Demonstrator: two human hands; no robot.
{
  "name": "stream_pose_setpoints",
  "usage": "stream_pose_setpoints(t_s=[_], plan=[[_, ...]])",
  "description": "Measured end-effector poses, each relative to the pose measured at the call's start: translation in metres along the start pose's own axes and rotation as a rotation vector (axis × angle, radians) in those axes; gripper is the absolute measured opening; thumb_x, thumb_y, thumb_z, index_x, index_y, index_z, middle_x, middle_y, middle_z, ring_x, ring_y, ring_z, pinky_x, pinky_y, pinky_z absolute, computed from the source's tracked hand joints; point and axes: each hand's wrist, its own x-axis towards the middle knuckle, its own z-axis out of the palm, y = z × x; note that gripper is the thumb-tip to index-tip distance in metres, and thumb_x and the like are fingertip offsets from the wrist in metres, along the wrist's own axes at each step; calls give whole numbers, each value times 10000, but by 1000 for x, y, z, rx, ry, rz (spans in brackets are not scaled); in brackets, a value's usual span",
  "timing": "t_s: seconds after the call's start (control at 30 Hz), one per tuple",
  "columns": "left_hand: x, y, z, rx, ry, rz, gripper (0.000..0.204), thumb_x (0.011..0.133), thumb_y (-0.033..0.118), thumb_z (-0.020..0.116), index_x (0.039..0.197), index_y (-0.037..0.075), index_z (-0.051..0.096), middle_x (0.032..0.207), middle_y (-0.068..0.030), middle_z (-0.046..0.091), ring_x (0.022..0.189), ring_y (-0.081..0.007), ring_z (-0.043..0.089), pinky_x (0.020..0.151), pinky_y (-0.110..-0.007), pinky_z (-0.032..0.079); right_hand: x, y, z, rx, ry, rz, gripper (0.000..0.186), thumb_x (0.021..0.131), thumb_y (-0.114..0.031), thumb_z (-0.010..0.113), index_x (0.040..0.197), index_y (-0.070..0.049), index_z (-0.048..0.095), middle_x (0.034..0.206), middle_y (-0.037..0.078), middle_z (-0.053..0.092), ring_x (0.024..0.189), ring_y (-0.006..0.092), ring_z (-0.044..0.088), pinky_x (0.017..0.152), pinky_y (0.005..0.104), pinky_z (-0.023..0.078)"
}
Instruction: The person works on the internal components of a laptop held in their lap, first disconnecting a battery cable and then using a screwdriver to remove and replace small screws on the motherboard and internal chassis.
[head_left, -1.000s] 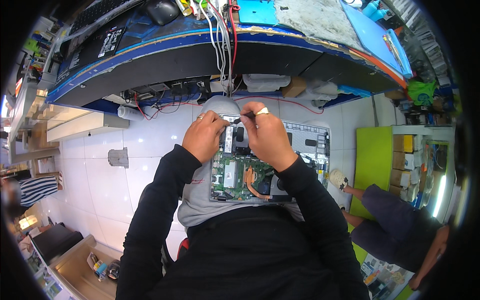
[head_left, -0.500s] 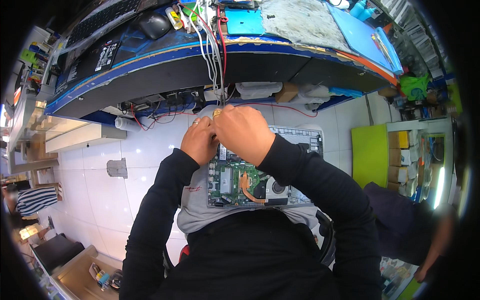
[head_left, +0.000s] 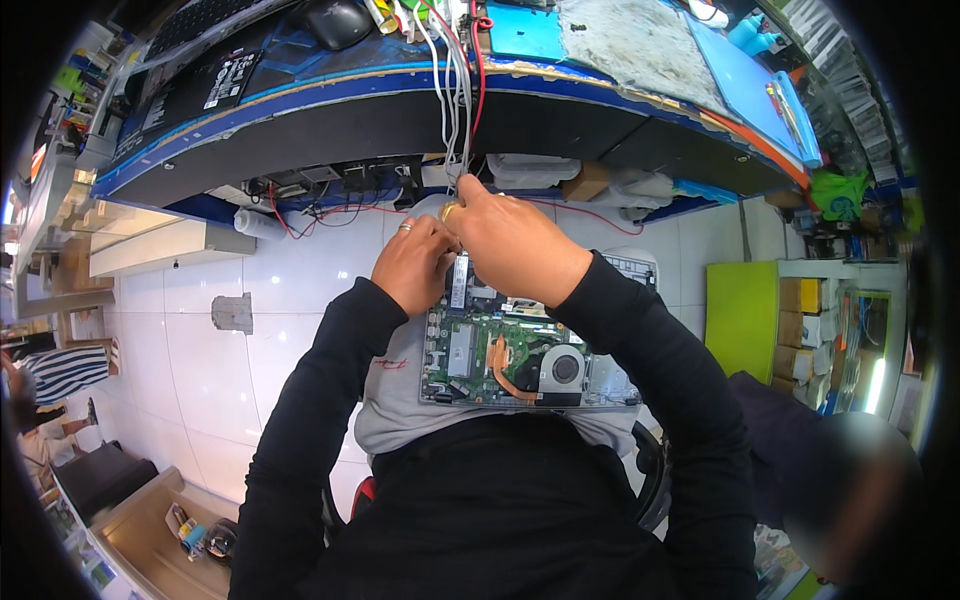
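Observation:
On my lap lies an opened laptop base (head_left: 610, 385), its insides bared: a green circuit board (head_left: 482, 375), a copper heat pipe (head_left: 500, 370) and a round cooling fan (head_left: 562, 370). My left hand (head_left: 412, 262) is at the laptop's far left corner, fingers curled together. Just right of it and partly over it, my right hand (head_left: 520, 245) is closed with thumb and fingers pinched. What either hand grips is too small or hidden to make out. A narrow labelled stick-like module (head_left: 459, 283) shows below the fingers.
Ahead stands a workbench (head_left: 350, 150) carrying a black mouse (head_left: 335, 22), a grey mat (head_left: 640, 50) and a blue tray (head_left: 730, 75). White and red cables (head_left: 450, 90) hang over its front edge towards my hands. At lower right another person (head_left: 790, 450) is close by.
My right hand has turned and lifted slightly, so the fan and more of the board show. My left hand stays beside it at the corner. The whole view has shifted a little.

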Motion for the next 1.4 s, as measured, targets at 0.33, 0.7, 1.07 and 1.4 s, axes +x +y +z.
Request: stream_pose_setpoints(t_s=[0.33, 0.7, 1.07, 1.4], plan=[[2, 5, -7, -45, -105, -104, 178, 919, 33, 744, 1093, 66, 728, 1094, -131, 618, 1086, -383, 627, 1059, -495, 479, -4, 8, -1, -44, -70, -23, 237, 799, 48, 720, 1032, 33, 677, 1055, 259, 683, 895, 465, 747, 791, 529, 609], [1, 4, -4, -32, -99, -90, 152, 931, 72, 758, 1082, 64, 739, 1106, -130, 627, 1086, -391, 627, 1085, -504, 469, -6, 4, -4, -8, 1, 6, 191, 800, 35, 714, 990, 34, 690, 1019, 245, 692, 894, 449, 753, 775, 519, 609], [3, 3, -2, -9, -106, -76, 131, 949, 90, 750, 1073, 55, 733, 1118, -128, 629, 1099, -402, 592, 1017, -513, 485, -13, 2, -3, -49, 68, 21, 165, 792, -35, 788, 932, 15, 716, 1010, 209, 715, 857, 400, 778, 735, 467, 635], [3, 4, -3, -29, -102, -77, 184, 941, 163, 781, 1080, 54, 733, 1137, -129, 634, 1155, -412, 589, 1044, -525, 476, -20, 8, 1, 57, 100, -8, 197, 771, 34, 761, 957, -11, 713, 1013, 200, 668, 869, 432, 748, 781, 508, 605]])
